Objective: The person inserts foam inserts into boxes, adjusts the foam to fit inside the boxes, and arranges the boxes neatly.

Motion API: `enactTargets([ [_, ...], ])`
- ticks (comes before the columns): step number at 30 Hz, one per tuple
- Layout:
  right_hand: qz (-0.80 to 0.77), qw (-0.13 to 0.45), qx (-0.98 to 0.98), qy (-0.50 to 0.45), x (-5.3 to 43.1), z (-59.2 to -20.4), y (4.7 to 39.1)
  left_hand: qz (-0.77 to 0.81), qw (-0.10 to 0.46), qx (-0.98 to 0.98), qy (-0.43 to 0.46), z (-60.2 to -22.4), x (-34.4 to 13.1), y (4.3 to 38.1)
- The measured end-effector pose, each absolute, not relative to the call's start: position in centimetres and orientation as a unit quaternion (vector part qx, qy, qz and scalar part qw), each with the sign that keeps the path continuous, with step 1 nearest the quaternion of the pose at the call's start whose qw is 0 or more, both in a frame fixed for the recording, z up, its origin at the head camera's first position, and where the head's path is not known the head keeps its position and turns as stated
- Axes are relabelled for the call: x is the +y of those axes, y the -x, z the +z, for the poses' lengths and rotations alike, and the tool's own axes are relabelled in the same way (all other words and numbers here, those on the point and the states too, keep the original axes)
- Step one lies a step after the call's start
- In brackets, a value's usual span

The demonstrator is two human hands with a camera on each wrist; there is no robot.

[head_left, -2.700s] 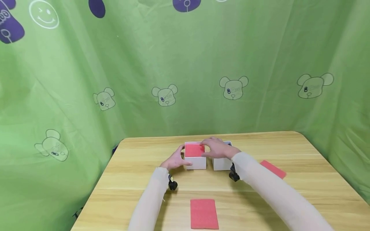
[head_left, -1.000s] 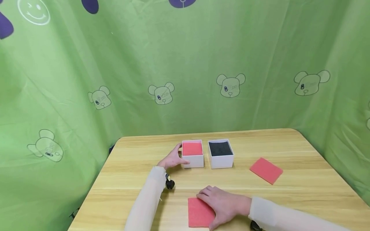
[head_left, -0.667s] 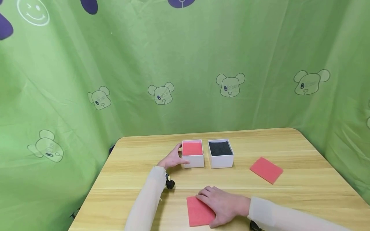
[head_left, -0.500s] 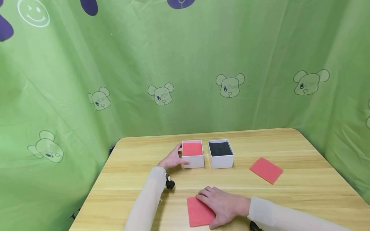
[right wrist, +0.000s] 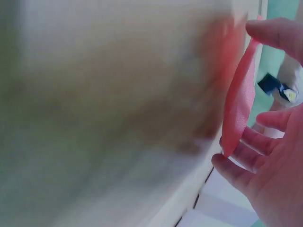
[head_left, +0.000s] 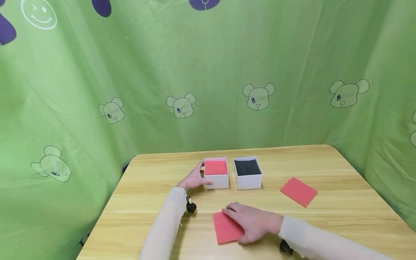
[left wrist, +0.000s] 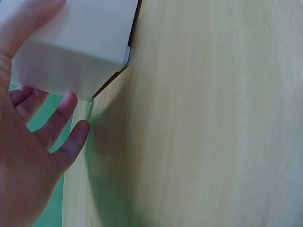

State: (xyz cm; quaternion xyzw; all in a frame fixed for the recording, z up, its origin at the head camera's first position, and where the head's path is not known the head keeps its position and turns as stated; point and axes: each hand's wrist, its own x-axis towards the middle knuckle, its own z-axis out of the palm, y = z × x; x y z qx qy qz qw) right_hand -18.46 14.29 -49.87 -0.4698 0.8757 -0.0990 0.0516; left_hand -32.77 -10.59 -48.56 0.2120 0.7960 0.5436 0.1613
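My left hand (head_left: 194, 177) holds an open-topped white box (head_left: 218, 182) at its left side. In the left wrist view the thumb lies on one face of the white box (left wrist: 80, 56), with fingers along another. A red sheet (head_left: 216, 167) lies inside that box. Nearer me, my right hand (head_left: 253, 221) grips a second soft red sheet (head_left: 225, 229), thumb at the near edge and fingers at the far edge. In the right wrist view this red sheet (right wrist: 240, 104) bows between thumb and fingertips, apparently raised off the table.
Just right of the held box stands another white box (head_left: 249, 182) with a black sheet (head_left: 247, 167) inside. A further red sheet (head_left: 299, 191) lies flat at the right on the wooden table (head_left: 156, 209). A green curtain (head_left: 214, 130) hangs behind the table.
My right hand has left the boxes, come to the near red sheet and gripped it, and now shifts it slightly away from me. My left hand stays at the box.
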Motion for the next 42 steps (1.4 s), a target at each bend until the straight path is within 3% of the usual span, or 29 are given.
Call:
enactTargets([
  [5,-0.100,0.052,0.888,0.446,14.5,-48.9,19.3,0.543,0.156,0.799,-0.207,-50.5,-10.7,34.0],
  [12,-0.085,0.010,0.895,0.438,14.3,-47.3,20.3,0.539,0.143,0.803,-0.211,-51.0,-10.7,34.2],
  [23,-0.140,0.018,0.905,0.401,13.6,-44.3,22.9,0.560,0.150,0.782,-0.229,-51.2,-10.7,34.6],
  [33,-0.139,-0.043,0.910,0.389,12.8,-42.8,26.0,0.547,0.151,0.796,-0.213,-51.0,-10.8,34.3],
  [42,-0.158,-0.019,0.920,0.359,12.0,-42.5,28.3,0.542,0.149,0.801,-0.206,-51.2,-10.7,34.7],
])
